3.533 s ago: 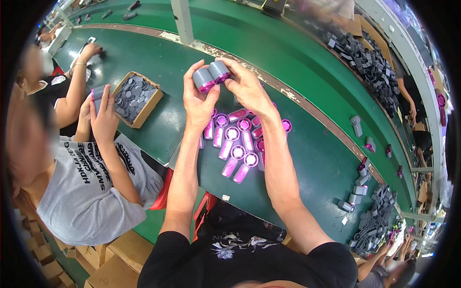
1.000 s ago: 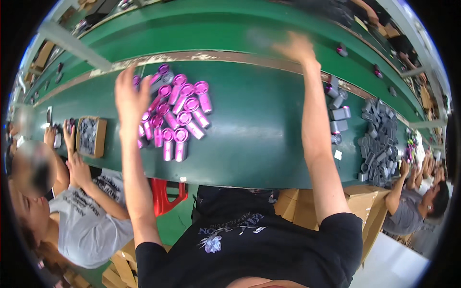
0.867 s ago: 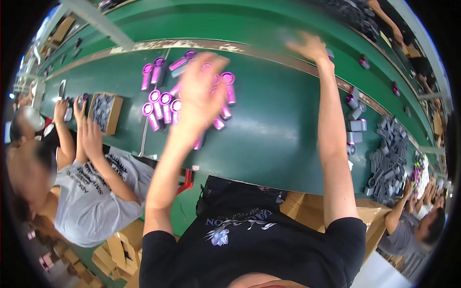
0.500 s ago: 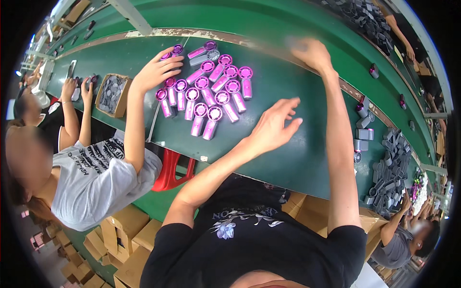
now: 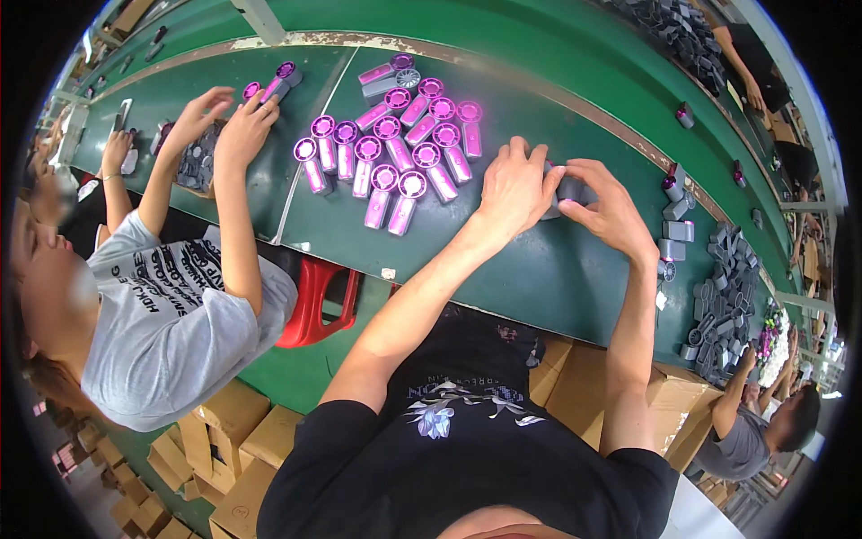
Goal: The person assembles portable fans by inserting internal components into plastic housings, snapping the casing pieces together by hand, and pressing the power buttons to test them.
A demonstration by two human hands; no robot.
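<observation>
My left hand [image 5: 519, 186] and my right hand [image 5: 612, 208] meet above the green workbench, fingers curled around a grey handheld fan part [image 5: 573, 189]. Fingers cover most of that part, so its full shape is hidden. Left of my hands, several pink and purple handheld fans [image 5: 395, 151] lie in loose rows, round heads pointing away from me. One fan at the back, with a grey head [image 5: 408, 78], lies beside a pink one. The nearest pink fan [image 5: 470, 126] rests just beyond my left fingers.
On the left, a co-worker's hands [image 5: 238, 126] handle purple fans [image 5: 285, 76] near a box of grey parts [image 5: 193, 166]. Several grey fan parts [image 5: 675, 231] line the right side, beside a heap of grey pieces [image 5: 721, 301]. A green conveyor [image 5: 575, 67] runs behind a worn ledge.
My right hand has come back from the far ledge to beside my left hand, and a grey part now sits between them. The co-worker's hand has drawn purple fans leftward.
</observation>
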